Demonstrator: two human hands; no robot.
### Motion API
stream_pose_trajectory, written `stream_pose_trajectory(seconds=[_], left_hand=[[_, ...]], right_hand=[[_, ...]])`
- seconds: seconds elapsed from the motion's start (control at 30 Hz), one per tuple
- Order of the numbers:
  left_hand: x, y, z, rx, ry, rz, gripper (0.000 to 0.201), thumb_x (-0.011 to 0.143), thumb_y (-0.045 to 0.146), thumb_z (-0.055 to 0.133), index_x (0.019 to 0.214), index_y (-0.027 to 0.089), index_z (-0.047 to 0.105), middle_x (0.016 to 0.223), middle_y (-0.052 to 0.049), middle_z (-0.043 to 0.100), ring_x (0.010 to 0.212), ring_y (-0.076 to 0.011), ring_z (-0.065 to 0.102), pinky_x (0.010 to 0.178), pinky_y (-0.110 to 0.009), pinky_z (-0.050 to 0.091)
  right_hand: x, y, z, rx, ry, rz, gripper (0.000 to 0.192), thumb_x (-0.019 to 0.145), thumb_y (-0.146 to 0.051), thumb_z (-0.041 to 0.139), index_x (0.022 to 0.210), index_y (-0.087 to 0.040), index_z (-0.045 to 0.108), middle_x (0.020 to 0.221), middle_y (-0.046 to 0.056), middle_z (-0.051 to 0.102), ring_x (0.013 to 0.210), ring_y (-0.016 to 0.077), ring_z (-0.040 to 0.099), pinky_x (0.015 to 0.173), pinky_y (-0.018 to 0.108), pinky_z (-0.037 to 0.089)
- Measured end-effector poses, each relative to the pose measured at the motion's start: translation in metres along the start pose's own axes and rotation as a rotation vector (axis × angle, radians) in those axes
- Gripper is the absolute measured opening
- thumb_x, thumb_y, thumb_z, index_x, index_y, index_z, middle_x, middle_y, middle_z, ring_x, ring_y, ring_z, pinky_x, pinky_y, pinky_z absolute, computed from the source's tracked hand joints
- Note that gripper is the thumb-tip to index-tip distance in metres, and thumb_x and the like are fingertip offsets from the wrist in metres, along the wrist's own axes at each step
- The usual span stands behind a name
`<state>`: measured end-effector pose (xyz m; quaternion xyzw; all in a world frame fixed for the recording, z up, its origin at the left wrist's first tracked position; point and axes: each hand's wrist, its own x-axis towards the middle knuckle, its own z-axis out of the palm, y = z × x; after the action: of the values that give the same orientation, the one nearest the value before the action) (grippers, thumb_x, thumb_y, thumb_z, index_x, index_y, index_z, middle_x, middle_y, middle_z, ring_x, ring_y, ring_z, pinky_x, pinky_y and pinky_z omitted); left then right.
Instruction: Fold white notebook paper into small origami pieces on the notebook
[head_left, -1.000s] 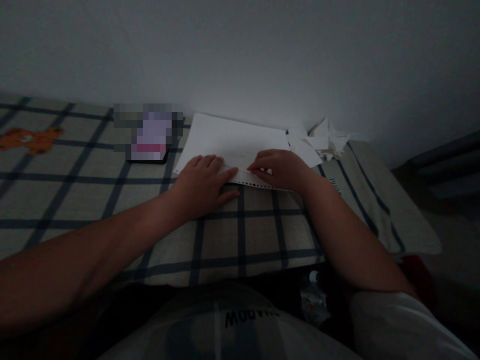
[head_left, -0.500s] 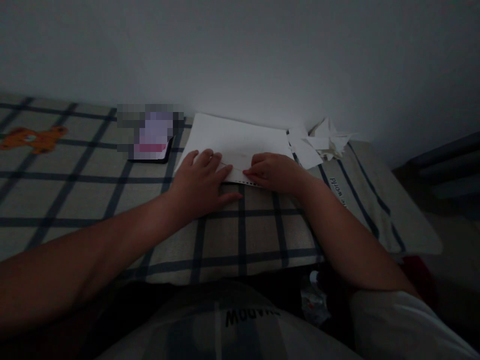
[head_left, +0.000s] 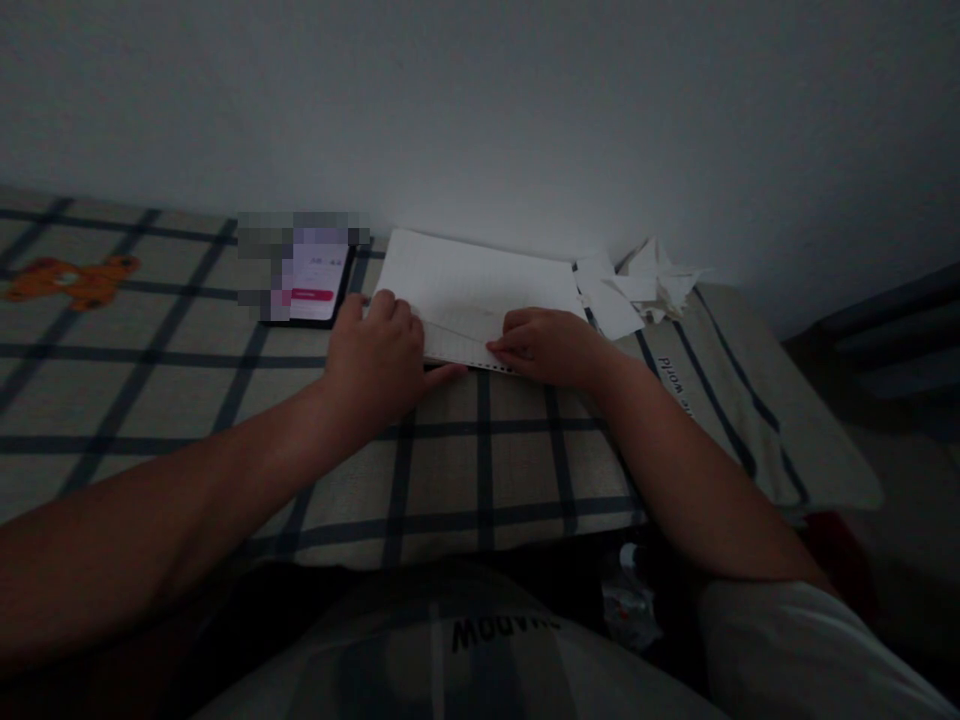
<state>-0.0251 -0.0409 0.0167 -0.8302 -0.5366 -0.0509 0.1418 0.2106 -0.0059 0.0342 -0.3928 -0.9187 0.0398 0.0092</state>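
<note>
A white sheet of lined paper [head_left: 480, 278] lies near the wall, on what looks like a thin stack with a row of holes along its near edge. A folded flap [head_left: 454, 340] shows along the near side between my hands. My left hand [head_left: 379, 350] is closed over the left near corner, fingers bent on top and thumb stretched along the near edge. My right hand [head_left: 551, 345] pinches the flap's edge between thumb and forefinger, its other fingers curled. Both palms hide part of the paper.
A phone [head_left: 319, 275] with a lit screen lies left of the paper. Crumpled paper [head_left: 656, 280] sits to the right. An orange bear-shaped piece [head_left: 71, 282] is at far left on the checked cloth [head_left: 480, 480]. A plain wall [head_left: 480, 120] rises behind.
My left hand has slid left along the paper, and its spread fingers have drawn in. More of the folded flap shows. My right hand keeps its place and pinch.
</note>
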Motion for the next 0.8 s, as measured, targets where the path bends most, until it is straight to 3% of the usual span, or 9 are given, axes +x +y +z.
stream_pose_trajectory(seconds=[0.27,0.37,0.47,0.63,0.8], left_hand=[[0.006,0.001,-0.003,-0.012,-0.067,-0.026,0.072,0.100,0.071,0.039,0.116,0.008,0.071,0.115,-0.023,0.069,0.116,-0.0401,0.059,0.092,-0.047,0.041],[0.002,0.005,-0.005,0.000,-0.067,0.008,0.068,0.100,0.070,0.040,0.115,0.011,0.071,0.115,-0.021,0.069,0.114,-0.0383,0.059,0.090,-0.046,0.042],[-0.004,0.012,-0.007,0.002,-0.070,0.080,0.066,0.100,0.069,0.043,0.115,0.012,0.071,0.118,-0.020,0.069,0.114,-0.0375,0.060,0.089,-0.046,0.043],[-0.009,0.020,-0.005,-0.040,-0.011,0.197,0.066,0.101,0.068,0.042,0.126,0.013,0.068,0.134,-0.020,0.065,0.119,-0.0366,0.059,0.091,-0.047,0.045],[-0.006,0.017,0.000,-0.069,-0.033,0.275,0.063,0.103,0.062,0.044,0.140,0.014,0.061,0.138,-0.017,0.066,0.125,-0.0360,0.058,0.095,-0.047,0.045]], right_hand=[[-0.001,0.011,0.006,0.001,0.102,-0.038,0.029,0.101,-0.026,0.053,0.106,-0.016,0.080,0.111,0.012,0.073,0.102,0.0230,0.063,0.083,0.034,0.044],[0.001,0.019,0.014,0.002,0.175,-0.093,0.030,0.102,-0.025,0.055,0.120,-0.016,0.076,0.119,0.014,0.071,0.107,0.0248,0.060,0.090,0.036,0.046],[0.004,0.024,0.022,0.013,0.205,-0.121,0.029,0.102,-0.025,0.055,0.122,-0.018,0.075,0.123,0.014,0.071,0.109,0.0251,0.060,0.091,0.038,0.047],[0.006,0.026,0.026,0.055,0.203,-0.128,0.029,0.104,-0.025,0.054,0.121,-0.018,0.076,0.127,0.014,0.072,0.110,0.0242,0.063,0.094,0.040,0.048],[0.008,0.026,0.026,0.052,0.165,-0.131,0.033,0.102,-0.015,0.053,0.122,-0.023,0.077,0.130,0.011,0.073,0.114,0.0227,0.064,0.098,0.039,0.048]])
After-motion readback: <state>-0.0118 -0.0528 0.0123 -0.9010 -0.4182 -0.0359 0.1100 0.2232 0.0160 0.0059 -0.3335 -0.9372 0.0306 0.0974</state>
